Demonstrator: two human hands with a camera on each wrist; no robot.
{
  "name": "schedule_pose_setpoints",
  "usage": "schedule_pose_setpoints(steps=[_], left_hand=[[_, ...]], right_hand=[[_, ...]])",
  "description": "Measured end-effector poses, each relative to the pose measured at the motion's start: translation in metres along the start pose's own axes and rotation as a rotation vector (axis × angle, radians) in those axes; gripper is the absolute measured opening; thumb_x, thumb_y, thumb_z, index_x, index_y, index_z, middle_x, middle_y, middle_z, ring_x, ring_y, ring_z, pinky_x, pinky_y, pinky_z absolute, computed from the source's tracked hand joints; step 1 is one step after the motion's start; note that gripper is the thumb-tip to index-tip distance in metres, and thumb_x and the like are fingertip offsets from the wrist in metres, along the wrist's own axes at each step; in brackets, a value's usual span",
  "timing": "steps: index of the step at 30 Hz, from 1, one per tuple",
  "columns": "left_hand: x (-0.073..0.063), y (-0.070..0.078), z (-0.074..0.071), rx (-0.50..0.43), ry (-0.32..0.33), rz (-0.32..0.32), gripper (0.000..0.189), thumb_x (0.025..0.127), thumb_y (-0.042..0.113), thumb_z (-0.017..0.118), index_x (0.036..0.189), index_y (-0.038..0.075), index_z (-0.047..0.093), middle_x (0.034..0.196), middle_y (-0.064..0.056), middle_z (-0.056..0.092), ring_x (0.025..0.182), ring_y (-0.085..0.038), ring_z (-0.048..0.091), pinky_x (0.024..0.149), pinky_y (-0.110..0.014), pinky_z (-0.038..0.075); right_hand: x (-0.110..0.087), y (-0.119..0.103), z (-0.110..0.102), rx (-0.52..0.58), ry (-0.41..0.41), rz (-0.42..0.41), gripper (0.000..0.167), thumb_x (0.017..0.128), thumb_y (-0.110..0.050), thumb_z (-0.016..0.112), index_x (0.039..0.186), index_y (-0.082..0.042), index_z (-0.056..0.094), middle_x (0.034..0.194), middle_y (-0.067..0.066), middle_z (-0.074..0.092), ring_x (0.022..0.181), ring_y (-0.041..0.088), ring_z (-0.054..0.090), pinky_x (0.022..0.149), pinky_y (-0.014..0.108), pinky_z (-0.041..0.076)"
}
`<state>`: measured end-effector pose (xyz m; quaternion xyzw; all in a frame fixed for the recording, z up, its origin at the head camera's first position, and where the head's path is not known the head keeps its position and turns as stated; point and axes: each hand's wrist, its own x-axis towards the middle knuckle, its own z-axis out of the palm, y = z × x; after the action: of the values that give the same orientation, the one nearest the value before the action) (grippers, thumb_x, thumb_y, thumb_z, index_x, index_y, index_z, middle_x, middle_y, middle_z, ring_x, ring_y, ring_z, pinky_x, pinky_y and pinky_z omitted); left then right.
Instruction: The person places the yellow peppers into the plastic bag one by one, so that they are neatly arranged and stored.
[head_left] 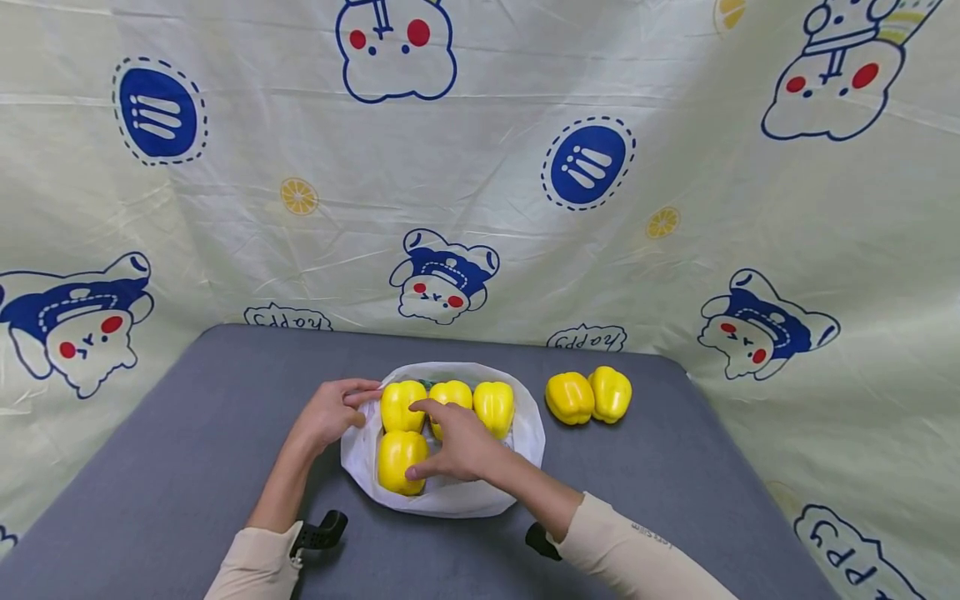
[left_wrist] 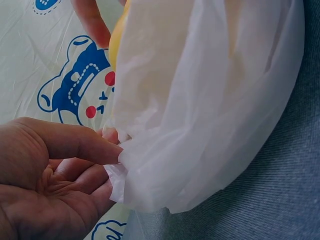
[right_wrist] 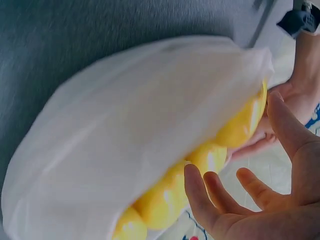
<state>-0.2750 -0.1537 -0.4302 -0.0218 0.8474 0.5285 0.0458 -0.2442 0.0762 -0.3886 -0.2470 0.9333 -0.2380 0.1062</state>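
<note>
A white plastic bag (head_left: 480,500) lies with its mouth spread, holding several yellow bell peppers (head_left: 492,408). My left hand (head_left: 330,414) is at the bag's left side; in the left wrist view its thumb and fingers pinch the bag's edge (left_wrist: 120,175). Over the peppers reaches my right hand (head_left: 468,446), thumb and fingers spread apart. Its thumb is by the front left pepper (head_left: 399,458), its forefinger by the back left one (head_left: 397,406). Whether they touch, I cannot tell. The right wrist view shows this hand (right_wrist: 255,200) beside the peppers (right_wrist: 162,200), grasping none.
Two more yellow bell peppers (head_left: 568,398) stand side by side on the grey table (head_left: 660,483), right of the bag. A printed white sheet (head_left: 480,183) hangs behind the table. Each wrist carries a black strap mount (head_left: 321,532).
</note>
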Motion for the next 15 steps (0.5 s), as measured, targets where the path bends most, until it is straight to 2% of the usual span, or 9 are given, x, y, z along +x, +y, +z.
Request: schedule_pose_setpoints(steps=[3, 8, 12, 15], left_hand=[[0.0, 0.0, 0.001, 0.005, 0.002, -0.01, 0.057, 0.08, -0.012, 0.06, 0.134, 0.007, 0.065, 0.131, -0.013, 0.07, 0.12, -0.033, 0.056, 0.075, -0.027, 0.048], [0.001, 0.0, 0.002, 0.002, 0.004, -0.014, 0.059, 0.08, -0.014, 0.058, 0.135, 0.007, 0.064, 0.131, -0.014, 0.069, 0.12, -0.032, 0.055, 0.069, -0.026, 0.046], [0.002, 0.0, 0.002, 0.002, 0.004, -0.014, 0.059, 0.08, -0.014, 0.058, 0.135, 0.006, 0.064, 0.132, -0.014, 0.069, 0.12, -0.032, 0.054, 0.068, -0.026, 0.046], [0.002, 0.0, 0.002, 0.003, 0.002, -0.014, 0.059, 0.08, -0.013, 0.057, 0.135, 0.007, 0.064, 0.132, -0.014, 0.069, 0.12, -0.032, 0.054, 0.066, -0.027, 0.045]], right_hand=[[-0.001, 0.006, -0.009, 0.04, 0.02, 0.019, 0.084, 0.075, -0.038, 0.089, 0.148, -0.023, 0.05, 0.146, 0.006, 0.057, 0.13, 0.029, 0.053, 0.107, 0.052, 0.045], [-0.004, 0.018, -0.025, 0.073, 0.074, 0.036, 0.082, 0.076, -0.031, 0.089, 0.148, -0.022, 0.051, 0.147, 0.007, 0.056, 0.129, 0.032, 0.054, 0.105, 0.054, 0.046], [-0.007, 0.03, -0.035, 0.052, 0.118, 0.043, 0.083, 0.075, -0.029, 0.089, 0.148, -0.02, 0.051, 0.147, 0.008, 0.056, 0.127, 0.034, 0.056, 0.104, 0.054, 0.047], [-0.01, 0.04, -0.043, 0.028, 0.141, 0.086, 0.085, 0.075, -0.029, 0.09, 0.149, -0.022, 0.05, 0.148, 0.009, 0.056, 0.129, 0.035, 0.055, 0.103, 0.057, 0.047]])
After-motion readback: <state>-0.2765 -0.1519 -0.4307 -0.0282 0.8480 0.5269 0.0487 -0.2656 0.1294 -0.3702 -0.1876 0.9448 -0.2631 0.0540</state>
